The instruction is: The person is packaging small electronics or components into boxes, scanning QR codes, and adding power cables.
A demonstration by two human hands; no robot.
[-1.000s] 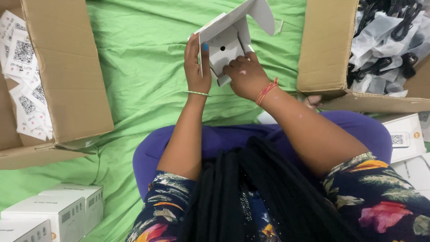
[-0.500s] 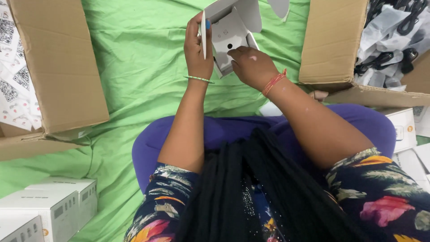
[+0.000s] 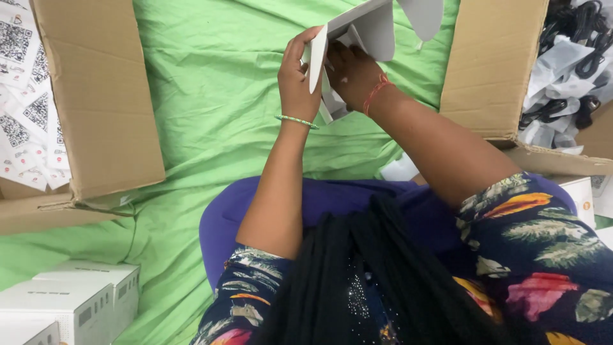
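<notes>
— So, where is the small white cardboard box (image 3: pixel 367 32) with its flaps open?

— Up near the top of the view, held above the wrinkled green cloth (image 3: pixel 211 96) that covers the floor, between the two big cartons.

— And the hands?

— The left hand (image 3: pixel 298 80) has its grip closed on one white flap of the box, fingers curled around the flap's edge, with a thin green bangle at the wrist. The right hand (image 3: pixel 350 70) is pushed into the box's open side; its fingertips are hidden inside, so I cannot tell whether its grip is closed on anything or only pressing there. A red thread band sits on that wrist.

— What lies around?

— On the left, an open brown cardboard carton (image 3: pixel 96 96) with sheets of square black-and-white printed labels (image 3: pixel 29 121) in it. On the right, another open brown carton (image 3: pixel 495 70) holding black cables in clear plastic bags (image 3: pixel 565 64). At the lower left, closed white boxes (image 3: pixel 70 303) stand together on the cloth. More white boxes (image 3: pixel 584 191) show at the right edge, just beside the person's purple-clad leg.
</notes>
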